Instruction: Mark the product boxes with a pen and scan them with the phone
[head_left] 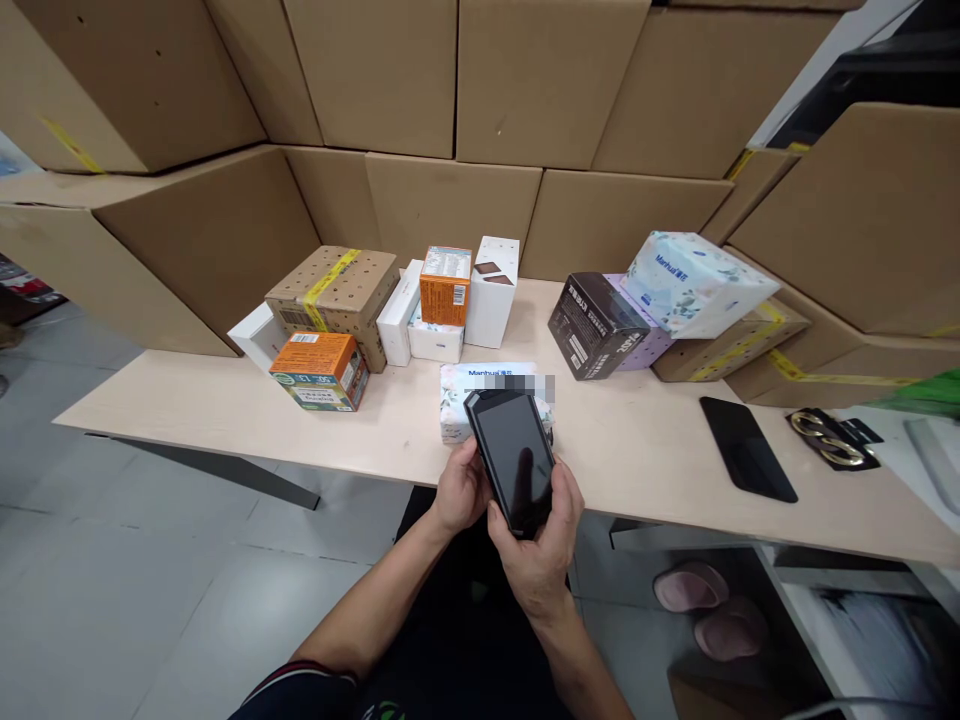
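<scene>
Between my two hands is a black handheld device (516, 455), like a rugged smartphone, its dark screen turned up toward me. My left hand (459, 488) grips its left edge, thumb along the side. My right hand (544, 550) wraps round the lower right corner, fingers on the right edge and thumb at the bottom left. Just behind the device, a white floral tissue pack (454, 405) lies on the table, partly covered by it. The device is held tilted over the table's front edge.
On the table (397, 430), an orange box (322, 370), a taped carton (337, 290) and white boxes stand left. To the right are a dark brown box (596, 325), another tissue pack (694, 285), a black phone (748, 448) and gold rings (829, 438). Large cartons (450, 210) wall the back.
</scene>
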